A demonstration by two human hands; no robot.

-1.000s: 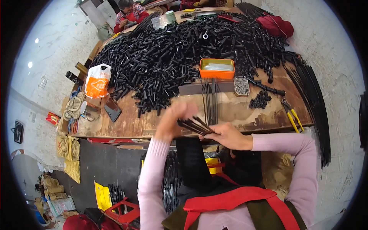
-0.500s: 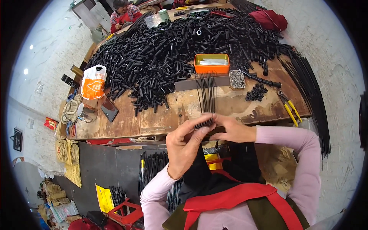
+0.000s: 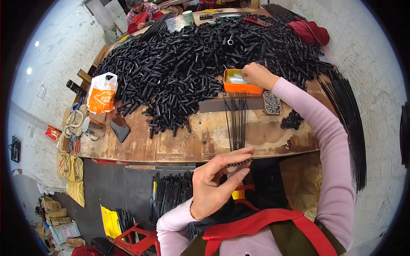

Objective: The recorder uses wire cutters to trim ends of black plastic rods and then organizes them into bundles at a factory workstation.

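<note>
The table [image 3: 141, 143] is worn wood, scuffed and stained. At its near edge, the left hand [image 3: 215, 183] pinches a dark, ridged row [image 3: 239, 164] between thumb and fingers. The right hand [image 3: 259, 76] dips into the orange box [image 3: 243, 88] of slim, pale strips [image 3: 235, 80]; whether its fingers grasp any cannot be told. Judged sound practice: firm left pinch, row level, light right touch. Slender, straight black rods [image 3: 236, 123] lie nearer; glossy tubular parts [image 3: 171, 68] heap beyond.
</note>
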